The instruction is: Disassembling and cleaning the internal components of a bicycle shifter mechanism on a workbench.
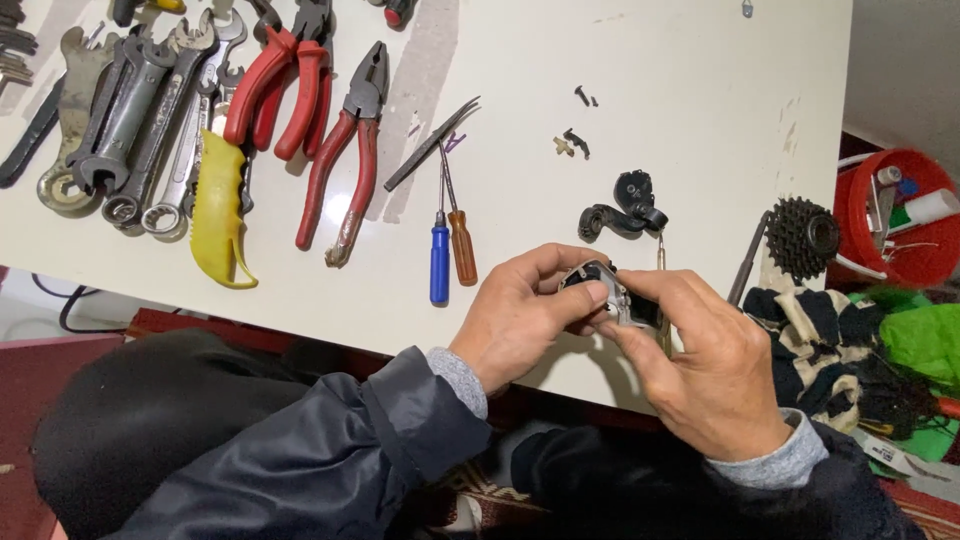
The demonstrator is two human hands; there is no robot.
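A white surface (640,90) fills most of the view, with dark red floor below its near edge. Along its far left lie a heap of spanners (130,110), a yellow handle (220,215) and two pairs of red-handled pliers (300,110). Nearer the middle are thin tweezers (432,145) and two small screwdrivers, one blue (439,262), one brown (462,245). A few tiny black bits (575,143) are scattered further back, and a curved black part (625,208) lies just beyond the hands. At the right edge sit a toothed bicycle cog set (803,236), a striped knitted cloth (820,330) and, off the surface, a red bucket (895,225) beside something green.

Both hands meet over the near edge of the surface, forearms in dark sleeves with grey cuffs. The left hand (520,310) curls its fingers over a small black and silver part (612,292), thumb pressed on its top. The right hand (710,365) closes its grip on the same part from the other side, thumb and forefinger pinching it. The part is held between the two hands, just above the surface.
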